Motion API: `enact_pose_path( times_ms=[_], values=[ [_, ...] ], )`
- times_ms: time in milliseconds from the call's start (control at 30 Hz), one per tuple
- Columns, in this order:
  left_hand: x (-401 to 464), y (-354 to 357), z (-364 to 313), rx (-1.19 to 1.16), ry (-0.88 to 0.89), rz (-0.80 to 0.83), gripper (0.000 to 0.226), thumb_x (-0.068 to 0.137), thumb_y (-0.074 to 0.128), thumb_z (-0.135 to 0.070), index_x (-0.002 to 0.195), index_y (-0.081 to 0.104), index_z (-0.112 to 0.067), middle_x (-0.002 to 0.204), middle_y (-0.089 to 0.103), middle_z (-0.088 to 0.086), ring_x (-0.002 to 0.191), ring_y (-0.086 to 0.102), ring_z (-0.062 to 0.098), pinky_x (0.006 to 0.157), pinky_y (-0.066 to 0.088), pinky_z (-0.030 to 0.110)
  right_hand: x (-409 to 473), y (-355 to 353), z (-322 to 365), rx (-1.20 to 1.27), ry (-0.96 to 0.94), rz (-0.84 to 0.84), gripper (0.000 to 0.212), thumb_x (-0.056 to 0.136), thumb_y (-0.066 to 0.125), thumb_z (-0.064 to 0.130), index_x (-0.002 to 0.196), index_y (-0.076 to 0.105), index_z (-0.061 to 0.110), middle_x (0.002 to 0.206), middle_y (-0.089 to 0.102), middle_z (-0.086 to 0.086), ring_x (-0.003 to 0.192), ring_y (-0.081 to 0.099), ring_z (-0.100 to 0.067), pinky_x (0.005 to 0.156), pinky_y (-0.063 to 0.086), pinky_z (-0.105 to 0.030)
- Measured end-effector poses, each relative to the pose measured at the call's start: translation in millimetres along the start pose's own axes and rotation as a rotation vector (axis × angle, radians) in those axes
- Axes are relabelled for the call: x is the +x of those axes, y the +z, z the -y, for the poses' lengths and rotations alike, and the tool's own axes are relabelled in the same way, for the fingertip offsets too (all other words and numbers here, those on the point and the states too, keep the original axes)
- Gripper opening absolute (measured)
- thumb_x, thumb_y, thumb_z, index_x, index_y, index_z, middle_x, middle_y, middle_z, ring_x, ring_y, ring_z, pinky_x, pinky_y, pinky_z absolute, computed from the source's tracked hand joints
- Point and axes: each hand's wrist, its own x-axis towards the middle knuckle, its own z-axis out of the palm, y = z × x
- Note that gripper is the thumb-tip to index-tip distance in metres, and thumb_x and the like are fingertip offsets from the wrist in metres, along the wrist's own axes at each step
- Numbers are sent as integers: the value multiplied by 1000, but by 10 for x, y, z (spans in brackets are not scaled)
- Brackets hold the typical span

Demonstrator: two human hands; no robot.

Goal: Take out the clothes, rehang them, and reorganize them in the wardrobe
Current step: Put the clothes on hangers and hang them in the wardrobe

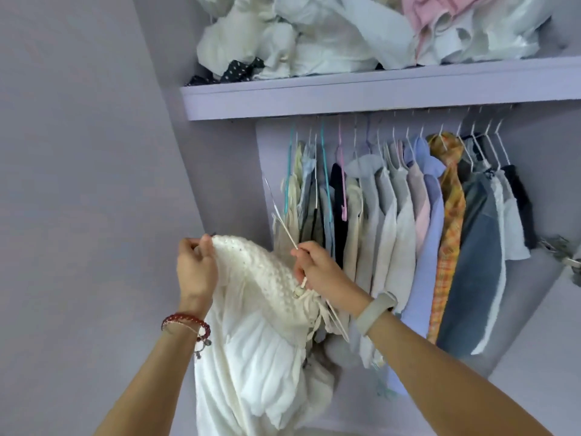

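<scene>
A white dress with a textured knit top hangs in front of me, left of the wardrobe opening. My left hand grips the top left edge of the dress. My right hand pinches a thin white wire hanger at the dress's right shoulder; the hanger's hook points up and left. Behind, a row of hung clothes fills the rail: pale shirts, a lilac shirt, an orange plaid shirt, a denim piece and a dark garment at the far right.
A lilac shelf runs above the rail, piled with crumpled white, pale blue and pink clothes. The lilac wall stands at left. A metal hinge shows on the right edge.
</scene>
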Motion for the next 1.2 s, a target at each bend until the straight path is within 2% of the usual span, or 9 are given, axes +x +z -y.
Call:
enact_pose_path(
  times_ms=[267, 467, 600, 733, 767, 833, 933, 1067, 1200],
  values=[
    [980, 406, 146, -52, 68, -101, 19, 96, 44, -21, 78, 39, -16, 67, 45, -7, 64, 43, 14, 64, 31, 28, 1572, 439, 54, 97, -60, -213, 22, 99, 30, 12, 106, 50, 6, 59, 43, 0, 52, 41, -8, 55, 38, -15],
    [1396, 924, 271, -63, 43, -13, 16, 94, 47, -18, 79, 42, -17, 69, 50, -11, 63, 48, 0, 54, 28, 21, 2385, 404, 7, 194, -102, -425, 20, 98, 30, 8, 94, 49, 6, 60, 39, 2, 45, 39, 0, 45, 32, -11],
    [1553, 1060, 441, -80, -16, 10, 24, 93, 47, -16, 73, 40, -27, 72, 51, -10, 66, 49, 2, 60, 34, 26, 2772, 447, 10, 146, -142, -495, 19, 95, 32, 7, 86, 49, 6, 68, 43, -4, 56, 38, -10, 53, 33, -17],
    [1673, 1155, 556, -34, -26, 35, 13, 92, 49, -16, 82, 46, -23, 76, 51, -13, 69, 49, 0, 62, 36, 23, 3068, 444, 17, 184, -148, -558, 21, 93, 33, 1, 79, 50, 1, 67, 42, 0, 57, 38, -11, 49, 34, -9],
    [1700, 1173, 578, -20, -38, 59, 5, 92, 50, -15, 90, 50, -19, 81, 52, -14, 72, 50, 1, 68, 38, 23, 3138, 425, 13, 191, -144, -568, 24, 93, 33, 1, 76, 49, 6, 67, 44, -1, 57, 40, -12, 52, 36, -12],
    [1747, 1227, 621, 48, -82, 123, 19, 92, 52, -16, 109, 54, -8, 92, 58, -4, 86, 56, 16, 79, 44, 30, 3274, 392, -26, 174, -119, -585, 22, 93, 34, 2, 79, 49, 10, 73, 49, -8, 66, 45, -19, 63, 39, -23],
    [1821, 1364, 703, 123, -197, 203, 23, 92, 51, -13, 97, 57, 10, 97, 62, 29, 98, 56, 43, 80, 48, 43, 3342, 357, -148, 135, -74, -576, 21, 91, 33, 1, 81, 50, 7, 73, 46, -10, 69, 44, -20, 68, 36, -30],
    [1996, 1673, 766, 78, -367, 207, 26, 92, 51, -13, 94, 61, 11, 103, 61, 33, 100, 57, 44, 80, 48, 42, 3232, 188, -369, 76, -70, -563, 18, 94, 34, 6, 87, 51, 6, 69, 45, -7, 67, 45, -20, 68, 39, -31],
    [2336, 2048, 661, 37, -411, 47, 28, 93, 49, -11, 108, 62, 10, 112, 61, 28, 108, 56, 40, 90, 43, 37, 3118, -27, -501, 32, -90, -518, 18, 95, 33, 9, 87, 49, 11, 67, 46, -3, 66, 45, -19, 67, 42, -35]
  ],
)
